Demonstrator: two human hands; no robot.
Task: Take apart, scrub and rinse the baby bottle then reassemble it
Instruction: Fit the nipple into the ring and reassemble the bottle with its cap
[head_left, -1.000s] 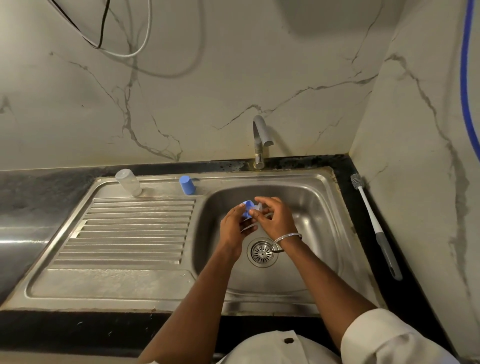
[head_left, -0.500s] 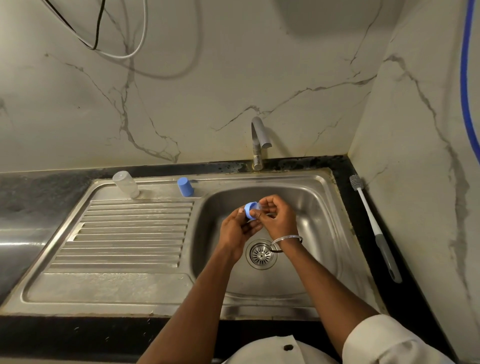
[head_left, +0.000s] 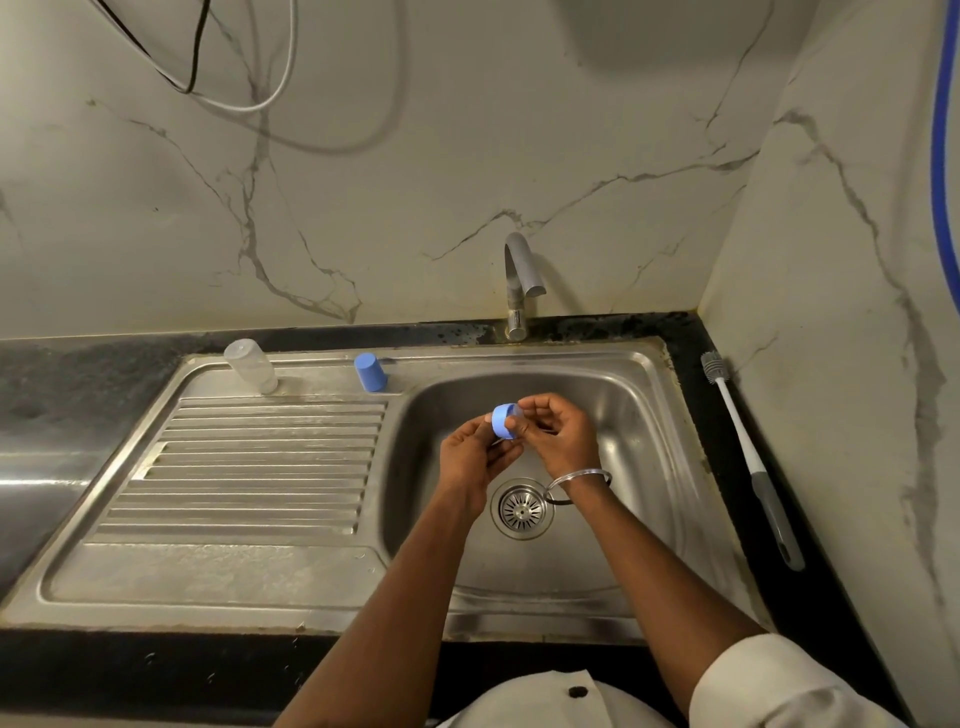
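Over the sink basin (head_left: 623, 415), my left hand (head_left: 475, 457) and my right hand (head_left: 558, 434) meet around a blue screw ring (head_left: 502, 421) with a clear teat in it. Left fingers grip the ring from below; right fingertips pinch the clear teat at the ring's right side. The clear bottle body (head_left: 250, 366) stands upside down at the back of the drainboard. A blue cap (head_left: 370, 372) stands beside it, near the basin's back left corner. A white bottle brush (head_left: 748, 452) with a grey handle lies on the black counter to the right.
A grey tap (head_left: 521, 283) rises behind the basin, no water running. The drain strainer (head_left: 522, 509) sits below my wrists. The ribbed drainboard (head_left: 260, 462) spreads to the left. Marble walls close the back and right; cables hang top left, a blue hose top right.
My hands have turned the ring and teat slightly and shifted a little up; the ring's blue side now faces the camera more. Everything else stays put.
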